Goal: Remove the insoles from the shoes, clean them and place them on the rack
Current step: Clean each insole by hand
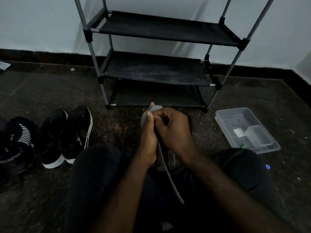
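Insole [173, 182]: grey, out of its shoe, held edge-on over the lap above the floor [117, 125], toe end up toward the rack [154, 71], heel end trailing down between the knees.
Left hand [149, 142]: fingers and thumb wrapped round the upper half, clamped firmly.
Right hand [173, 130]: fingertips curled and pinched on the toe end; cannot tell whether a cloth or wipe lies under them.
Step in hand: probably cleaning the toe area; placing on the rack not yet done.
Doing it well: keep the left grip steady as an anchor, rub in short strokes from toe toward heel, then turn over for the other face; support the loose heel end to avoid a crease.
Shoes [67, 138]: black, white-soled pair toward the floor's left side, well apart from both hands.
Plastic tub [217, 116]: on the floor at right, near the rack's front right foot.
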Tool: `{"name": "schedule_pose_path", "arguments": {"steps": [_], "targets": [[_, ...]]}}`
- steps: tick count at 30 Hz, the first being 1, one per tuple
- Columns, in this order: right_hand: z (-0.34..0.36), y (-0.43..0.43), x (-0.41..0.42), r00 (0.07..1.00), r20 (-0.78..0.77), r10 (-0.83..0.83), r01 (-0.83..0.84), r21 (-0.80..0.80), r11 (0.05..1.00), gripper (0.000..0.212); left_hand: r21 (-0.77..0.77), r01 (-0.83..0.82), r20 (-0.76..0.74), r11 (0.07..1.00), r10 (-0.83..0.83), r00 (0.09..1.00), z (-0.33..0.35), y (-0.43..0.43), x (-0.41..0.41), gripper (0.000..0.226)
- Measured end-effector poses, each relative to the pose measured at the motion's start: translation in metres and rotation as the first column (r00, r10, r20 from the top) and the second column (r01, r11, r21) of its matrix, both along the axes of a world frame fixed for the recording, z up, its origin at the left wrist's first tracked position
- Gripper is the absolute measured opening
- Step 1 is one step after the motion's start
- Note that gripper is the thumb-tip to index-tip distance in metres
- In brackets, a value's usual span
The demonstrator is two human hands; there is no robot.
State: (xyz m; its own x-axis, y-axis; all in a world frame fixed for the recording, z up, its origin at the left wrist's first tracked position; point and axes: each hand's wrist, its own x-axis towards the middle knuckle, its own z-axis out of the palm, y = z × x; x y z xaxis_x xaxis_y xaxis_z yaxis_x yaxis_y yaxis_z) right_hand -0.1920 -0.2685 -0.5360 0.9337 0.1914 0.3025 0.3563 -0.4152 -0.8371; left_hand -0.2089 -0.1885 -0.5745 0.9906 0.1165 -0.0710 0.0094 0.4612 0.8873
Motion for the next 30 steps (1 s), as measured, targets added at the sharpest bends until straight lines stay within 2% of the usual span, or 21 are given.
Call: {"name": "schedule_pose_path", "arguments": {"steps": [5, 8, 12, 14, 16, 20, 22, 27, 30], "targets": [[-0.005, 0.000, -0.014, 0.997, 0.022, 0.077, -0.075, -0.074, 0.994, 0.008, -0.197, 0.026, -0.022, 0.980, -0.031, 0.999, -0.001, 0.010, 0.004, 0.056], [0.005, 0.002, -0.002, 0.997, 0.071, 0.030, -0.026, -0.063, 0.998, 0.007, -0.249, 0.060, -0.006, 0.967, -0.063, 0.998, 0.001, 0.006, 0.001, 0.060], [0.015, 0.002, 0.021, 0.996, 0.082, -0.047, 0.053, -0.084, 0.995, 0.006, -0.319, 0.103, -0.103, 0.942, -0.143, 0.984, 0.004, 0.002, -0.003, 0.067], [0.013, 0.001, 0.022, 0.993, 0.108, -0.037, 0.051, -0.122, 0.991, 0.006, -0.376, 0.172, -0.055, 0.910, -0.208, 0.977, 0.003, 0.006, -0.002, 0.061], [0.007, -0.001, 0.015, 0.988, 0.153, -0.026, 0.050, -0.151, 0.987, 0.007, -0.415, 0.200, -0.006, 0.887, -0.223, 0.975, 0.000, 0.013, -0.001, 0.068], [-0.001, -0.005, -0.002, 0.986, 0.164, 0.027, 0.003, -0.183, 0.983, 0.008, -0.382, 0.298, 0.118, 0.875, -0.273, 0.955, -0.005, 0.030, 0.002, 0.109], [0.002, -0.007, -0.005, 0.983, 0.179, 0.053, -0.021, -0.178, 0.984, 0.006, -0.328, 0.339, 0.138, 0.882, -0.311, 0.940, -0.004, 0.033, 0.002, 0.108], [0.010, -0.010, 0.016, 0.988, 0.155, 0.004, 0.027, -0.201, 0.979, 0.005, -0.107, 0.310, 0.057, 0.945, -0.306, 0.950, 0.004, 0.024, -0.004, 0.101], [0.012, -0.010, 0.011, 0.984, 0.167, 0.062, -0.028, -0.196, 0.980, 0.009, -0.056, 0.296, 0.039, 0.953, -0.294, 0.955, 0.005, 0.024, -0.006, 0.098]]}}
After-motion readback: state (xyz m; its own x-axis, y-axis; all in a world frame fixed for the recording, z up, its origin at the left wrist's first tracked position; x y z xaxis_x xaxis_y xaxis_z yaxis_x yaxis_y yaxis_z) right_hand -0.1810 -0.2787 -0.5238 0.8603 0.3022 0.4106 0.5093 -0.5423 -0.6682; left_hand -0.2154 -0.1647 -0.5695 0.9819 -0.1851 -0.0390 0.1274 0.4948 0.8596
